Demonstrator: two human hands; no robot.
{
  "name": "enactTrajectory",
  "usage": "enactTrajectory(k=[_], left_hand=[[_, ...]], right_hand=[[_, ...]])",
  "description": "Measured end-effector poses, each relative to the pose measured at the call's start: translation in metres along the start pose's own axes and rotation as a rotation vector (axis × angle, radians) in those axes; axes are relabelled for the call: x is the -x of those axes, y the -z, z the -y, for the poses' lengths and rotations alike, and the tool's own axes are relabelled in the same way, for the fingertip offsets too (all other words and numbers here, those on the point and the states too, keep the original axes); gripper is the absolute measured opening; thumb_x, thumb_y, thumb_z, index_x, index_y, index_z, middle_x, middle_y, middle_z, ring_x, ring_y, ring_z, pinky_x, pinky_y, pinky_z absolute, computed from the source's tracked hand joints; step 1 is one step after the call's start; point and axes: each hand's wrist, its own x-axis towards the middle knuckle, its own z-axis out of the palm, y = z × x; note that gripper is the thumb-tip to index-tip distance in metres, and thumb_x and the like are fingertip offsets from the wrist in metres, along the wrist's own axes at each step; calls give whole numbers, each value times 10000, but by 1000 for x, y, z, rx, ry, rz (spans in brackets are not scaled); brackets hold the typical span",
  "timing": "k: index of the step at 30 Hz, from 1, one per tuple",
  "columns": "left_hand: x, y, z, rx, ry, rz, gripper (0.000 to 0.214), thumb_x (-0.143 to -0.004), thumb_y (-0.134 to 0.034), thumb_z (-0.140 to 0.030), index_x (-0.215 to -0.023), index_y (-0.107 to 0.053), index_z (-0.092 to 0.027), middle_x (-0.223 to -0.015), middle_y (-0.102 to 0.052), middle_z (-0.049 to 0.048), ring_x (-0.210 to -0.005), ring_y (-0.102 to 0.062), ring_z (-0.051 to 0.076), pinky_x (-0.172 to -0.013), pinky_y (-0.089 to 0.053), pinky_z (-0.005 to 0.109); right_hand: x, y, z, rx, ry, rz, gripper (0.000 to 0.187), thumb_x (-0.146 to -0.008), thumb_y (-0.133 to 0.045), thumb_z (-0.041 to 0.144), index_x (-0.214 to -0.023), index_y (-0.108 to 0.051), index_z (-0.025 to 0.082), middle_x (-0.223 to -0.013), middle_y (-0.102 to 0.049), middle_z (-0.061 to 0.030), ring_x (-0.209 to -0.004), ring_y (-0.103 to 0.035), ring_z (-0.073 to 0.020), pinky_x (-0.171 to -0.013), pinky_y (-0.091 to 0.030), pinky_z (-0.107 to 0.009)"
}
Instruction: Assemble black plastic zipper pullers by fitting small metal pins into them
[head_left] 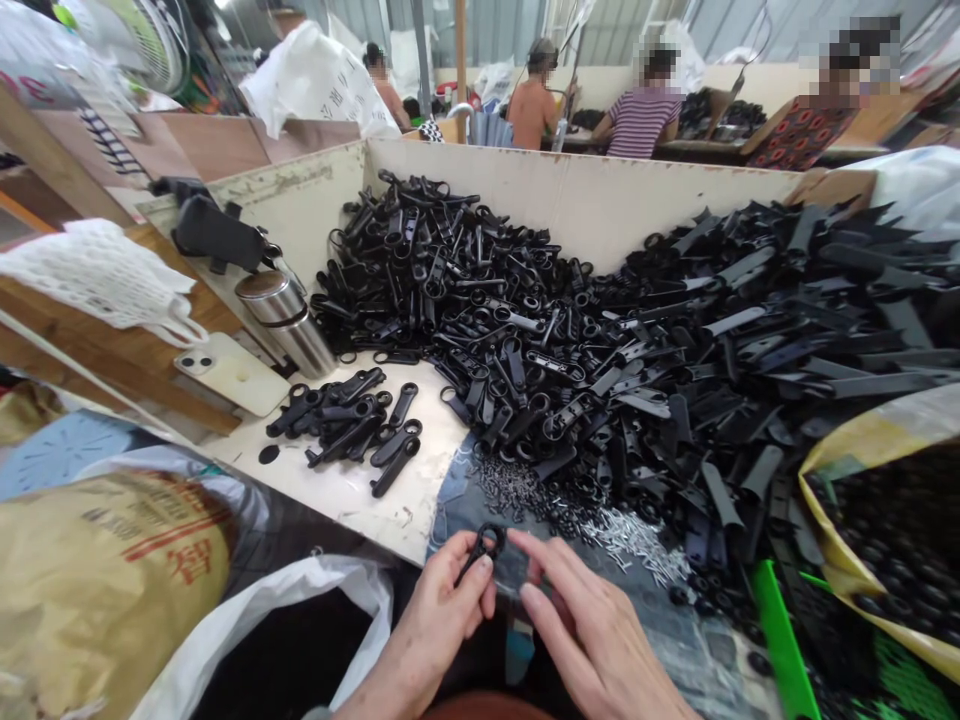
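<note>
My left hand (442, 615) pinches a small black plastic part (484, 545) with a ring end, held near the table's front edge. My right hand (585, 625) is close beside it, fingers bent toward the part, thumb and forefinger nearly together; I cannot make out anything between them. Just beyond my hands lie small metal pins (634, 535) on a blue cloth. A small group of black parts (352, 425) lies on the white table to the left. A big heap of black plastic parts (600, 330) fills the bin ahead.
A steel flask (289, 320) and a white phone (232, 372) sit at the left. A yellow sack (105, 590) and a white bag (247, 625) are near left. A yellow bag of black pieces (892, 540) and a green crate (780, 640) are at the right. Several people work at the back.
</note>
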Motion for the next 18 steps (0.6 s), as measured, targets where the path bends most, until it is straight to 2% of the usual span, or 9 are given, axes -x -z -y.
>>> enactTrajectory(k=[2, 6, 11, 18], left_hand=[[-1, 0, 2, 22, -3, -4, 588, -823, -679, -699, -1061, -578, -171, -581, -521, -81, -448, -281, 50, -455, -151, 228], [-3, 0, 6, 27, 3, -6, 563, -836, -687, -674, -1063, -574, -171, -590, -537, -74, -448, -285, 48, -454, -145, 225], [-4, -1, 10, 3, 5, -5, 564, -834, -678, -688, -1038, -572, -173, -580, -510, -86, -442, -272, 46, -445, -141, 216], [-2, -2, 11, -10, -20, 2, 492, -877, -657, -647, -978, -572, -174, -604, -495, -85, -470, -296, 49, -451, -167, 197]], right_hand=[[4, 3, -3, -6, -7, 0, 438, -1067, -412, 213, -1497, -484, 261, -1176, -704, -91, -1038, -727, -201, -862, -607, -280], [8, -6, -7, -19, 79, 28, 481, -1025, -350, 64, -1442, -536, 213, -1002, -711, -81, -863, -726, -194, -730, -609, -255], [7, -20, -7, 3, 84, -8, 372, -1061, -368, 101, -1295, -649, 170, -882, -705, -73, -746, -717, -201, -652, -583, -265], [0, -18, -3, -6, 23, 62, 395, -1067, -331, 134, -1217, -695, 163, -838, -692, -67, -615, -694, -170, -554, -516, -235]])
